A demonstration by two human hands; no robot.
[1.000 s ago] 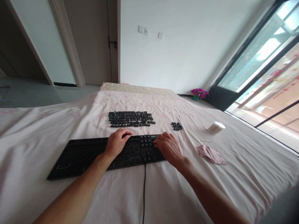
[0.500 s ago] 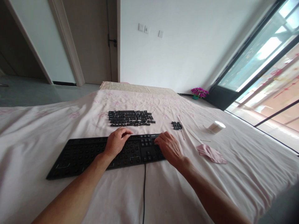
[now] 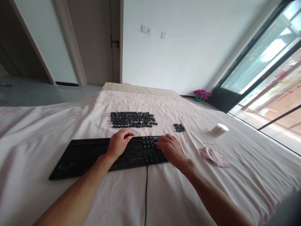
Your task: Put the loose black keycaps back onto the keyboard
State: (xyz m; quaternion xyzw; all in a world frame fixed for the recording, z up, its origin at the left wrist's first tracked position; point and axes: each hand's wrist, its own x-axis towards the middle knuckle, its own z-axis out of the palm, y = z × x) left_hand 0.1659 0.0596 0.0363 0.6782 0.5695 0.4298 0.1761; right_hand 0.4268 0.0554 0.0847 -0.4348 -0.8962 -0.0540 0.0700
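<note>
A black keyboard [image 3: 89, 152] lies on the bed sheet, with most of its main keycaps off and its cable running toward me. Over its upper middle, my left hand [image 3: 119, 142] is closed in a pinch; a thin white tip, looking like a cotton swab [image 3: 134, 136], sticks out of the fingers. My right hand [image 3: 171, 149] rests on the keyboard's right end, thumb by the number keys and fingers bent over the far edge, gripping it. Its fingertips are partly hidden. Beyond the keyboard, loose black keycaps [image 3: 131, 119] lie in rows.
A smaller heap of keycaps [image 3: 179, 127] lies to the right. Nearby are loose cotton swabs [image 3: 185, 137], a round white-lidded tub [image 3: 219, 129] on its side and a crumpled pink cloth [image 3: 213, 157]. Purple flowers [image 3: 202, 94] stand past the bed [image 3: 244, 150].
The whole view has shifted slightly, so everything appears a little further right. Both hands stay in nearly the same places on the keyboard.
</note>
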